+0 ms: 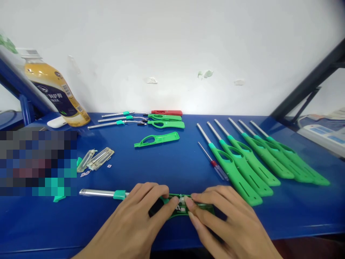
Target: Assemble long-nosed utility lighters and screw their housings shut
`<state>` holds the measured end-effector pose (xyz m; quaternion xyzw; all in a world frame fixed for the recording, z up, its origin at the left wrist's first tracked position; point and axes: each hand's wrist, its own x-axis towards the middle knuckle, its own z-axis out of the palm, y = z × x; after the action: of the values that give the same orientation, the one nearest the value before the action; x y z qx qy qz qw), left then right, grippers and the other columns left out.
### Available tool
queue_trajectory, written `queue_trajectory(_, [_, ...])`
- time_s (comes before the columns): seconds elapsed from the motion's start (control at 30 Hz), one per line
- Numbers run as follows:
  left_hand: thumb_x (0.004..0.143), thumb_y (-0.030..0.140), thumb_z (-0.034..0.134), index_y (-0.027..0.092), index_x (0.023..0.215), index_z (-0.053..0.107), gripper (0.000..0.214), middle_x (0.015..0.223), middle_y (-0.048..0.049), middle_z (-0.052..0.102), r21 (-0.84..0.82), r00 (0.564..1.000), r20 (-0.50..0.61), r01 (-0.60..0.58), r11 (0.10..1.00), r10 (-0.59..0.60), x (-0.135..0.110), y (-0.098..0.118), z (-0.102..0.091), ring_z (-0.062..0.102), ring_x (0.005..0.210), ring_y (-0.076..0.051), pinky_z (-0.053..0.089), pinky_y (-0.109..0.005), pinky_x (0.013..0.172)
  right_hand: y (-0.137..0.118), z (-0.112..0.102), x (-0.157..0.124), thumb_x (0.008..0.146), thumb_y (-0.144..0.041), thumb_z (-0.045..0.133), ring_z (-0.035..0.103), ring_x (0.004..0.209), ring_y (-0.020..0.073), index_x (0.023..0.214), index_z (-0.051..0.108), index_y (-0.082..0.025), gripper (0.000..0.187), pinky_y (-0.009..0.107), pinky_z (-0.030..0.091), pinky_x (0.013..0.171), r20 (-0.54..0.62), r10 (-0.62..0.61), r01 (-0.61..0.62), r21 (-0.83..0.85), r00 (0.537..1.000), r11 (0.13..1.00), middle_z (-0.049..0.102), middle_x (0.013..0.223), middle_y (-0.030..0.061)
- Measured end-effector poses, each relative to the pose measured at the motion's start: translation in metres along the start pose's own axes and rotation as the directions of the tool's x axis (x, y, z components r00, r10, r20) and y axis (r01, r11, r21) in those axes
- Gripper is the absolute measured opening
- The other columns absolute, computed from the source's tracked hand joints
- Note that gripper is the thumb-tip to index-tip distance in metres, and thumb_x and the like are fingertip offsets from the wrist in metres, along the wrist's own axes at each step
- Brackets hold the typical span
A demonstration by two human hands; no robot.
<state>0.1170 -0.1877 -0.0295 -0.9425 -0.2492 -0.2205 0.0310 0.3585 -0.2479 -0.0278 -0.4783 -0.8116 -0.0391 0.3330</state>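
An open green utility lighter (172, 217) lies in front of me, its inside facing up and its metal tube (100, 193) with a teal collar pointing left. My left hand (142, 212) wraps over its handle, thumb pressed near a white wire and small white parts. With fingers closed together, my right hand (229, 216) grips the clear fuel tank (206, 206) seated in the right part of the handle. Fingers partly hide the inner parts. Beyond the hands lies a loose green half shell (169, 138).
Several finished-looking green lighters (250, 180) lie in a row at right, beside a screwdriver (214, 163). Wired tubes and shells (167, 124) line the wall. Clear tanks (101, 158) and teal pieces (59, 198) lie left, near a tilted bottle (56, 93) and a pixelated area.
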Motion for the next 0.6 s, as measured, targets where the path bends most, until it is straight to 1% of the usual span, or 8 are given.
queue_trajectory(0.13, [0.078,-0.004,0.040,0.022,0.132,0.065,0.065,0.114,-0.0092,0.077,-0.037,1.000,-0.019,-0.001,0.999,0.001,0.000,-0.001,-0.001,0.077,0.101,-0.027,0.067,-0.047,0.085,0.002,0.000,-0.001,0.104,-0.019,0.063,0.071,0.084,0.0167,0.100,0.078,-0.022,0.016,0.030,0.058,0.078,-0.032,-0.003,0.003,0.009,0.999,1.000,0.079,0.096,0.0011])
queue_trajectory(0.2, [0.078,-0.005,0.040,0.021,0.133,0.065,0.066,0.115,-0.0102,0.076,-0.037,1.000,-0.021,0.001,0.999,-0.002,0.000,0.000,0.000,0.076,0.100,-0.027,0.067,-0.047,0.085,0.003,0.001,-0.001,0.104,-0.020,0.064,0.072,0.086,0.0166,0.107,0.078,-0.022,0.015,0.030,0.058,0.080,-0.064,-0.003,0.004,0.016,0.998,1.000,0.080,0.098,0.0003])
queue_trajectory(0.3, [0.079,-0.006,0.042,0.022,0.134,0.066,0.066,0.117,-0.0108,0.075,-0.036,1.000,-0.006,0.021,0.999,-0.021,-0.002,0.002,0.002,0.073,0.100,-0.027,0.067,-0.046,0.085,0.005,0.001,0.001,0.107,-0.021,0.058,0.073,0.090,0.0140,0.116,0.075,-0.023,0.019,0.028,0.058,0.086,-0.089,0.015,-0.011,0.046,0.996,0.999,0.081,0.102,-0.0015])
queue_trajectory(0.4, [0.085,-0.005,0.044,0.023,0.136,0.066,0.062,0.119,-0.0106,0.073,-0.066,0.999,0.023,0.049,0.997,-0.048,-0.003,0.003,0.004,0.070,0.102,-0.026,0.067,-0.043,0.086,0.007,0.001,-0.001,0.109,-0.022,0.055,0.075,0.096,0.0115,0.119,0.073,-0.025,0.021,0.025,0.056,0.091,-0.127,0.065,-0.059,0.050,0.990,0.997,0.081,0.110,-0.0027])
queue_trajectory(0.5, [0.088,-0.005,0.045,0.024,0.140,0.064,0.062,0.123,-0.0102,0.071,-0.103,0.995,0.062,0.088,0.991,-0.082,-0.004,0.003,0.003,0.068,0.108,-0.026,0.064,-0.043,0.093,0.008,0.001,-0.006,0.108,-0.024,0.055,0.074,0.107,0.0133,0.119,0.073,-0.028,0.021,0.026,0.055,0.095,-0.169,0.139,-0.132,0.050,0.976,0.990,0.079,0.117,-0.0020])
queue_trajectory(0.6, [0.093,-0.003,0.044,0.026,0.141,0.064,0.059,0.126,-0.0091,0.070,-0.137,0.993,0.081,0.101,0.985,-0.090,-0.005,0.002,0.000,0.067,0.110,-0.026,0.062,-0.045,0.097,0.011,-0.001,-0.012,0.107,-0.019,0.056,0.072,0.111,0.0152,0.116,0.072,-0.030,0.022,0.029,0.054,0.096,-0.223,0.231,-0.223,0.059,0.947,0.973,0.077,0.116,-0.0020])
